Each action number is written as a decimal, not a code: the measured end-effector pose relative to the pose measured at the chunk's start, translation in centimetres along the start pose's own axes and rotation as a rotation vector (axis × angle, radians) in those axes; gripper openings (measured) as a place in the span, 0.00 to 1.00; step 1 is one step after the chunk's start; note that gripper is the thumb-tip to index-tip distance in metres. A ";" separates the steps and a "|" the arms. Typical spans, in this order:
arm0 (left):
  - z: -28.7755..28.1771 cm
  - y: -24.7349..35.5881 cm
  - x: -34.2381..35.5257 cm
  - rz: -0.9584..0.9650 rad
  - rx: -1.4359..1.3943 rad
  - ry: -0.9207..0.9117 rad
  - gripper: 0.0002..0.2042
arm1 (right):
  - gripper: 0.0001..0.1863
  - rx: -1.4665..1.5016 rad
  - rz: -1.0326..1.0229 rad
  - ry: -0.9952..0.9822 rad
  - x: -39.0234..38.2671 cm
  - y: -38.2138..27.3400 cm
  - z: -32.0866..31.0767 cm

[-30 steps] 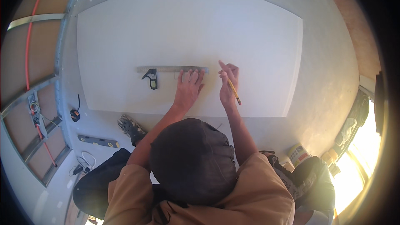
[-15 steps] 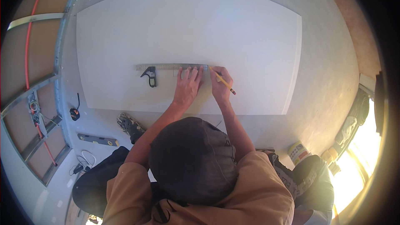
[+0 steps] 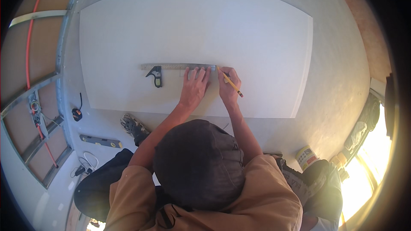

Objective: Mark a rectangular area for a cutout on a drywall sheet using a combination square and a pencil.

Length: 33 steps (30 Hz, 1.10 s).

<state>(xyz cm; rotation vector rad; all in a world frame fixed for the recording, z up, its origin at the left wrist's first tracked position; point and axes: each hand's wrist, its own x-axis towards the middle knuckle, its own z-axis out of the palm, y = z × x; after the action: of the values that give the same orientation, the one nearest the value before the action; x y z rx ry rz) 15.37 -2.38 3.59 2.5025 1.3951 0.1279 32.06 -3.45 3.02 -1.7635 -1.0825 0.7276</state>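
A combination square lies on a large white board (image 3: 192,21), its steel ruler (image 3: 167,66) running left to right and its black head (image 3: 157,79) near the left end. My left hand (image 3: 194,86) rests with fingers stretched out and spread, fingertips pressing on the ruler's right part. Thin pencil lines show on the board beside these fingers. In my right hand (image 3: 228,86) is a yellow pencil (image 3: 233,86), pinched between the fingers and tilted. Its tip meets the board around the ruler's right end; whether it touches the ruler I cannot tell.
On the grey floor to the left are a tape measure (image 3: 77,114) and a spirit level (image 3: 101,141). Metal wall framing (image 3: 30,81) with a red conduit stands at far left. A white bucket (image 3: 306,157) is at lower right. My shoe (image 3: 132,124) is close to the board's near edge.
The whole view has shifted slightly. The pencil remains at the ruler's right end, its tip only a little moved. My left hand stays on the ruler.
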 end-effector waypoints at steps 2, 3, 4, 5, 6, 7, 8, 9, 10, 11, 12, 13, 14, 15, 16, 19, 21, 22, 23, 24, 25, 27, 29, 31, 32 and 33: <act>0.0 0.0 0.0 -0.003 -0.005 0.001 0.33 | 0.05 -0.043 -0.059 -0.012 0.2 -0.1 -0.1; 0.0 0.0 -0.1 -0.005 -0.008 0.002 0.33 | 0.05 -0.042 -0.057 -0.014 0.3 -0.3 -0.1; 0.0 -0.1 -0.2 -0.007 -0.007 0.000 0.33 | 0.06 -0.058 -0.050 -0.038 0.4 -0.4 -0.2; 0.0 -0.1 0.0 -0.004 -0.010 0.000 0.32 | 0.06 -0.077 -0.046 -0.059 0.5 -0.2 -0.3; 0.0 -0.1 0.0 -0.001 -0.013 0.000 0.32 | 0.06 -0.079 -0.047 -0.058 0.3 -0.2 -0.5; -0.1 0.0 0.1 -0.001 -0.014 0.002 0.32 | 0.06 -0.090 -0.024 -0.071 0.0 -0.2 -0.8; 0.0 -0.1 0.1 -0.006 -0.020 -0.008 0.32 | 0.07 -0.099 -0.004 -0.084 -0.3 -0.2 -0.8; 0.0 -0.1 0.1 -0.012 -0.027 -0.017 0.32 | 0.07 -0.097 -0.007 -0.084 -0.4 -0.2 -0.7; 0.0 -0.2 0.0 -0.012 -0.024 -0.014 0.32 | 0.07 -0.081 -0.031 -0.073 -0.5 -0.2 -0.7; 0.0 -0.1 -0.1 -0.012 -0.018 -0.012 0.32 | 0.07 -0.065 -0.055 -0.062 -0.4 -0.2 -0.6; 0.0 -0.2 -0.1 -0.012 -0.013 -0.010 0.32 | 0.07 -0.063 -0.058 -0.062 -0.2 -0.3 -0.5; 0.1 -0.2 0.0 -0.013 -0.010 -0.007 0.32 | 0.07 -0.070 -0.045 -0.055 0.0 -0.3 -0.4; 0.0 -0.2 0.0 -0.012 -0.016 -0.014 0.32 | 0.07 -0.077 -0.029 -0.049 0.1 -0.4 -0.4; 0.0 -0.2 -0.1 -0.011 -0.023 -0.021 0.32 | 0.07 -0.075 -0.030 -0.050 0.2 -0.5 -0.4; -0.1 -0.2 -0.1 -0.012 -0.021 -0.022 0.32 | 0.08 -0.080 -0.027 -0.062 0.3 -0.6 -0.4; -0.1 -0.1 0.0 0.004 -0.011 -0.006 0.32 | 0.07 -0.098 -0.041 -0.086 0.0 0.0 -0.9; -0.2 -0.1 0.2 -0.005 -0.024 -0.013 0.32 | 0.07 -0.108 -0.060 -0.099 0.0 0.1 -1.0; -0.2 0.0 0.2 -0.003 -0.025 -0.012 0.32 | 0.07 -0.091 -0.041 -0.100 0.1 0.1 -1.0; -0.2 -0.1 0.0 -0.009 -0.033 -0.017 0.32 | 0.07 -0.073 -0.021 -0.105 0.2 0.0 -0.8; -0.2 -0.2 0.0 -0.015 -0.041 -0.023 0.32 | 0.07 -0.072 -0.022 -0.106 0.2 -0.2 -0.6; 0.0 -0.3 0.0 -0.016 -0.040 -0.022 0.32 | 0.07 -0.071 -0.013 -0.093 0.3 -0.3 -0.6; 0.0 -0.2 0.1 -0.005 -0.031 0.007 0.32 | 0.07 -0.068 -0.003 -0.080 0.2 -0.2 -0.7; -0.1 -0.2 0.1 -0.007 -0.030 0.001 0.32 | 0.07 -0.092 -0.053 -0.118 0.2 -0.1 -0.9; -0.1 -0.3 0.0 -0.009 -0.028 -0.004 0.32 | 0.07 -0.083 -0.021 -0.112 0.2 0.0 -0.7; -0.1 -0.2 0.0 -0.006 -0.029 0.002 0.32 | 0.07 -0.075 0.011 -0.105 0.3 -0.1 -0.6; -0.1 -0.2 0.0 -0.004 -0.029 0.007 0.32 | 0.07 -0.075 0.009 -0.104 0.5 -0.1 -0.5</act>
<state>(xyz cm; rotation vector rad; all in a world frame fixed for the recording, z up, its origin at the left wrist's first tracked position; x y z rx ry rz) 15.16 -2.20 3.65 2.4783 1.3911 0.1550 32.66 -3.20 3.34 -1.8114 -1.1858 0.8003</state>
